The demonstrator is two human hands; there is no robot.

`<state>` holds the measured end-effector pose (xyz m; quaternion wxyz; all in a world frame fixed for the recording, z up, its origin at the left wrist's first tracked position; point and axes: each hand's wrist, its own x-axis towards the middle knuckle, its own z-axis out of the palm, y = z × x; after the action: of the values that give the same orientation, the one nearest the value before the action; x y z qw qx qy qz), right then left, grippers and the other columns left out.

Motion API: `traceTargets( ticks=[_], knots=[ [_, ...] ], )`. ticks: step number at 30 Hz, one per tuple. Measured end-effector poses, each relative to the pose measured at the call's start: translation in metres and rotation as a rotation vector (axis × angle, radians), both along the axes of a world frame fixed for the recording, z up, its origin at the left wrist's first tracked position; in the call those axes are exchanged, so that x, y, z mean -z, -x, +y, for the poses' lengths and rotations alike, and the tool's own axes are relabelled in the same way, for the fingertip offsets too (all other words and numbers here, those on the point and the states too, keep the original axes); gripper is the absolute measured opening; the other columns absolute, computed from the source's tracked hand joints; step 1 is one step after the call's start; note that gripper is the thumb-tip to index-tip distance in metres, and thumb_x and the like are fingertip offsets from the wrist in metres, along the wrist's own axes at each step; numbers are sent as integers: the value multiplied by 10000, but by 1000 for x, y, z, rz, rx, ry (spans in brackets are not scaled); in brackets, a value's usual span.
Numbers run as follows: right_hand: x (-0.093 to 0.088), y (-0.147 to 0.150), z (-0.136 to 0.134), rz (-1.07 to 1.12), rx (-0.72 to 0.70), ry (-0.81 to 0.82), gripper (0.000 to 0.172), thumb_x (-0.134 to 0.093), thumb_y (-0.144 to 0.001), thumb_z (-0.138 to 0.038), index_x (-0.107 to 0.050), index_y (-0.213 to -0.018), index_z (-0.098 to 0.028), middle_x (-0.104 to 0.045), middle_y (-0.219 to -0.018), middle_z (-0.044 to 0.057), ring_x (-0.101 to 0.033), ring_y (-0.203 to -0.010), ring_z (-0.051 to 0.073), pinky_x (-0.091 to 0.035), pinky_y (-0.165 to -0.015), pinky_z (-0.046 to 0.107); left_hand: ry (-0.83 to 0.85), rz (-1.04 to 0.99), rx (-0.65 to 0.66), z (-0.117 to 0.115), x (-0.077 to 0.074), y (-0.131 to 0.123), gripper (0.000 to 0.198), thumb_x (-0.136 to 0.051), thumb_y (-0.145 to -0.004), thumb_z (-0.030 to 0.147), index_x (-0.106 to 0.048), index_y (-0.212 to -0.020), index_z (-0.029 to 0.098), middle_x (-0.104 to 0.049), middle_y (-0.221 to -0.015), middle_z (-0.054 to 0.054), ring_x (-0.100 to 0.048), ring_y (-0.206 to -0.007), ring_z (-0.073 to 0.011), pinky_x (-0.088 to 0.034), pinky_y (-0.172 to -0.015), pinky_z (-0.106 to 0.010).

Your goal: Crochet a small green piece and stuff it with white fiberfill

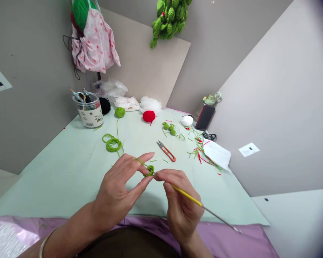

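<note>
Green mat [70, 172] | left hand [118, 193] pinches crochet piece [150, 170] | right hand [180, 204] grips hook [188, 197] | scissors [166, 150], yarn coil [112, 143] near

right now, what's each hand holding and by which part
The left hand pinches the small green crochet piece by its edge; the right hand grips the crochet hook near its front end.
</note>
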<state>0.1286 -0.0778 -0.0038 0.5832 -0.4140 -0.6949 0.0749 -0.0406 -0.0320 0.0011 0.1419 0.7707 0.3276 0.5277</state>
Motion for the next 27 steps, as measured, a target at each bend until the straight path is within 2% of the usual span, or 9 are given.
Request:
traceTargets(
  ticks=[4,6,8,11,14,18,20,24,27],
  knots=[
    [10,3,-1,-248,111,-127,355,-555,-976,-8,-716,-1253,-160,-768,-1113,148,-764,-998,204,-635,-787,281,-207,76,-3,7,2,-1,356,-655,-974,25,-645,-1305,153,-808,-966,-63,-667,-844,-202,-572,-793,-326],
    [9,3,-2,-296,118,-135,343,-547,-973,-12,-704,-1248,-142,-767,-1071,149,-759,-959,204,-627,-758,282,-238,99,16,10,4,-2,340,-655,-965,10,-653,-1284,129,-809,-974,-75,-668,-851,-206,-569,-806,-329],
    [5,1,-2,-259,87,-64,334,-554,-961,7,-699,-1211,-161,-764,-1012,115,-744,-886,180,-608,-728,267,-197,89,44,11,6,-2,321,-668,-963,22,-663,-1267,123,-800,-961,-71,-697,-891,-202,-572,-859,-320],
    [-5,-3,-2,-46,12,70,284,-556,-990,-18,-717,-1127,-208,-758,-944,58,-721,-853,159,-593,-745,271,-26,35,90,9,7,-1,244,-666,-969,54,-691,-1183,170,-794,-968,-48,-747,-994,-191,-566,-938,-298],
    [-12,-4,0,204,-49,179,267,-536,-1038,-78,-750,-1053,-236,-750,-884,22,-715,-832,155,-598,-750,283,284,-64,169,5,4,1,110,-675,-968,125,-688,-977,233,-813,-1064,-28,-762,-1086,-190,-562,-954,-286],
    [-12,-3,6,290,-98,165,259,-559,-1038,-97,-768,-1050,-251,-755,-881,16,-703,-800,157,-604,-731,297,656,-261,249,2,0,2,77,-763,-922,241,-689,-914,259,-795,-1083,-8,-719,-1151,-212,-516,-1027,-325],
    [-9,-2,8,253,-96,116,267,-565,-1026,-79,-767,-1063,-249,-757,-896,25,-703,-813,166,-610,-730,309,752,-366,235,1,1,0,172,-809,-889,262,-719,-1035,282,-744,-959,20,-696,-1061,-193,-499,-1033,-337],
    [5,1,7,9,36,-30,333,-590,-998,-30,-765,-1166,-257,-727,-943,44,-710,-841,162,-613,-692,283,899,-510,221,0,3,-5,671,-855,-864,325,-595,-1483,337,-626,-867,61,-546,-716,-122,-517,-805,-299],
    [20,4,6,-210,173,-204,403,-636,-986,-41,-753,-1293,-274,-722,-1012,66,-724,-886,180,-633,-710,301,989,-583,261,1,0,-7,777,-912,-809,352,-597,-1518,318,-619,-871,52,-490,-685,-107,-485,-730,-273]
  ],
)
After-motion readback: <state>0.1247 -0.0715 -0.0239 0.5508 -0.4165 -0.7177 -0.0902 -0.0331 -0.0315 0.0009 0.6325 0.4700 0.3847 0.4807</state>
